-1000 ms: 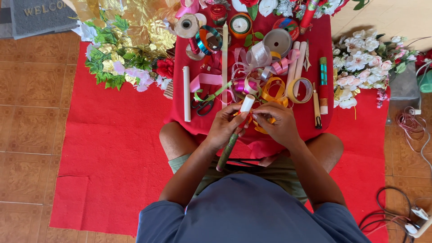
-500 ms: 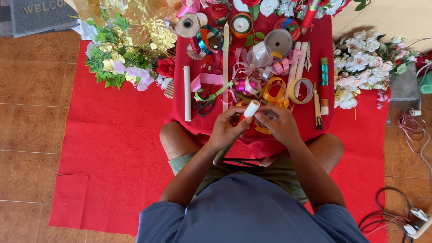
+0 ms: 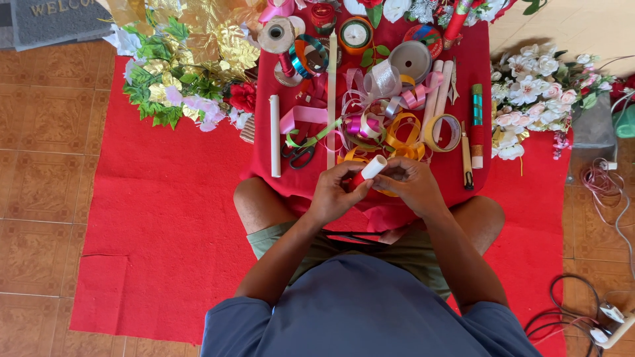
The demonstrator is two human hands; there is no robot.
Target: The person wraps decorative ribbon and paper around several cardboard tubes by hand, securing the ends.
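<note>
White tube (image 3: 374,166) sits dead centre of the view, pinched between both hands just above the near edge of the red table (image 3: 479,99), its open end tilted toward 1 o'clock. A red band shows at its lower end; can't tell whether that is tape or ribbon.

Left hand (image 3: 337,192) is curled closed around the lower part of the tube. Right hand (image 3: 411,185) is closed too, fingertips meeting the tube's upper side from 3 o'clock. Part of the tube is hidden under the fingers.

Risks, as I judge them:
- Grip is fingertip only on a smooth round tube. Any twist could let it slip and drop toward the lap.
- Loose orange ribbon loops (image 3: 403,135) lie touching the knuckles at 12 o'clock. These could snag a finger and drag the pile.
- Scissors (image 3: 301,151) at 10 o'clock, near the left hand, blades direction unclear. A blind reach that way could catch them.
- Tape ring (image 3: 442,132) at 1 o'clock and the long white stick (image 3: 274,135) at 10 o'clock lie unsecured near the table edge. A nudge could roll them off.
</note>
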